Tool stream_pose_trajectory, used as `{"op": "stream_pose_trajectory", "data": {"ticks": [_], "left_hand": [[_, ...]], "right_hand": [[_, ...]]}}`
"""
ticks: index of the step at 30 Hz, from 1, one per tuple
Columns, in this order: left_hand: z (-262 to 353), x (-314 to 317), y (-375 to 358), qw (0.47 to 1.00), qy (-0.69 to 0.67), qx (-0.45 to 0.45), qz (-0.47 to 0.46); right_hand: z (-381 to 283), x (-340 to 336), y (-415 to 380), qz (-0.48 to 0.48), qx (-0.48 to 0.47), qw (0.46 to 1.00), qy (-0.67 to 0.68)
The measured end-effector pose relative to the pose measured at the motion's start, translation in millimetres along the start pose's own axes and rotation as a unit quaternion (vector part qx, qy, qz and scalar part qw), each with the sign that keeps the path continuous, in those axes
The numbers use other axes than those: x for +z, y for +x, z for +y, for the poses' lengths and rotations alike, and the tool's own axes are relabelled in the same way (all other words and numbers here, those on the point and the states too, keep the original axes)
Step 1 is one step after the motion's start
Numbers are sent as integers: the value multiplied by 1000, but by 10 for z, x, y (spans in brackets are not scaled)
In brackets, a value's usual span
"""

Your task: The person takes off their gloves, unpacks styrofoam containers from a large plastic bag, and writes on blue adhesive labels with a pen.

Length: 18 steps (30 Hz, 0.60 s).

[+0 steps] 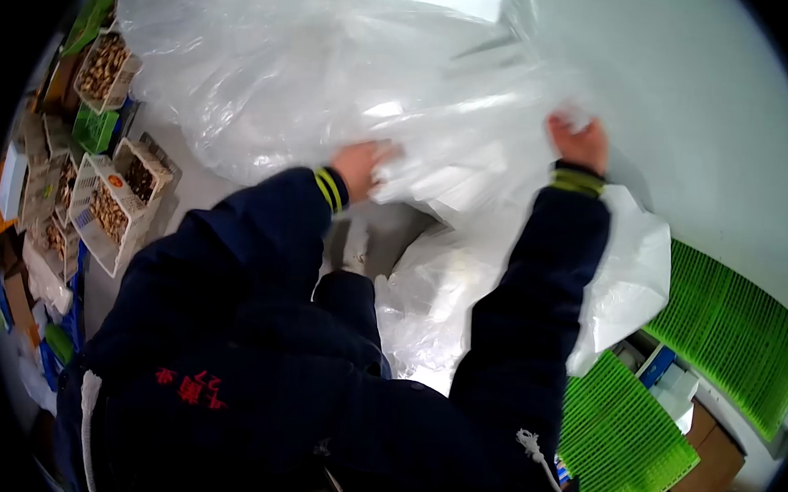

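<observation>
Hands gripping clear plastic sheet (332, 71), billowing at 12 o'clock above floor: left hand (363, 167) pinching edge, right hand (581, 142) fisting bunched film. Mid-spread, likely. Next move probably needing even two-handed pull, avoiding mushroom crates (113, 197) at 9 o'clock.

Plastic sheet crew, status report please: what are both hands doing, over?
Left hand closed on the clear plastic sheet. Right hand has a grip on its bunched edge, higher up. Baskets of mushrooms far left, green crates right, neither touching the sheet.
</observation>
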State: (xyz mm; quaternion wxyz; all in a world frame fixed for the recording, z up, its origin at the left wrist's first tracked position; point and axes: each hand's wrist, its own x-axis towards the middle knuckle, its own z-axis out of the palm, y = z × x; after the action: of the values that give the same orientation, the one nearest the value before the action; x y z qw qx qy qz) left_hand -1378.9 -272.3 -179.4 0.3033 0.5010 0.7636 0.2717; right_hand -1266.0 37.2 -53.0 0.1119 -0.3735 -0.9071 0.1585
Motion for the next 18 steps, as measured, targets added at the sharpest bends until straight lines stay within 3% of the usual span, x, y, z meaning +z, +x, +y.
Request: {"op": "stream_pose_trajectory", "data": {"ticks": [1,2,3,4,5,7,8,9,10,11,12,13,14,15,17,18], "left_hand": [[-111,-205,193,990,20,12,138],[-212,-533,400,972,40,34,229],[-279,-808,556,949,113,-17,295],[-282,-1064,593,938,137,-27,316],[-250,-1298,667,925,162,-36,341],[225,-1438,602,962,19,-135,235],[360,-1378,587,968,42,-109,221],[402,-1308,592,958,85,-61,266],[376,-1317,672,929,158,26,334],[368,-1331,741,884,226,115,394],[494,-1308,855,886,222,147,379],[625,-1281,975,888,216,176,366],[578,-1167,1064,924,213,147,280],[445,-1011,1106,945,228,121,201],[110,-627,950,968,248,-21,15],[6,-459,815,959,249,-95,-95]], "right_hand": [[334,-132,370,28,83,942,323],[580,-328,719,99,170,680,706],[563,-587,749,129,152,641,741],[377,-860,633,144,108,637,749],[252,-955,505,152,76,684,710],[224,-710,244,63,34,713,697],[131,-477,197,52,-17,794,605],[0,-215,167,41,-69,860,504],[-67,84,240,122,-183,945,243],[-187,344,355,136,-249,948,144],[-194,652,351,60,-222,973,32],[-140,986,281,-19,-193,978,-82],[-67,1255,197,-253,-155,937,-186],[161,1674,24,-445,-60,874,-186],[1033,2810,-1011,-522,-56,833,-174],[963,2595,-1288,-584,-92,784,-189]]}}
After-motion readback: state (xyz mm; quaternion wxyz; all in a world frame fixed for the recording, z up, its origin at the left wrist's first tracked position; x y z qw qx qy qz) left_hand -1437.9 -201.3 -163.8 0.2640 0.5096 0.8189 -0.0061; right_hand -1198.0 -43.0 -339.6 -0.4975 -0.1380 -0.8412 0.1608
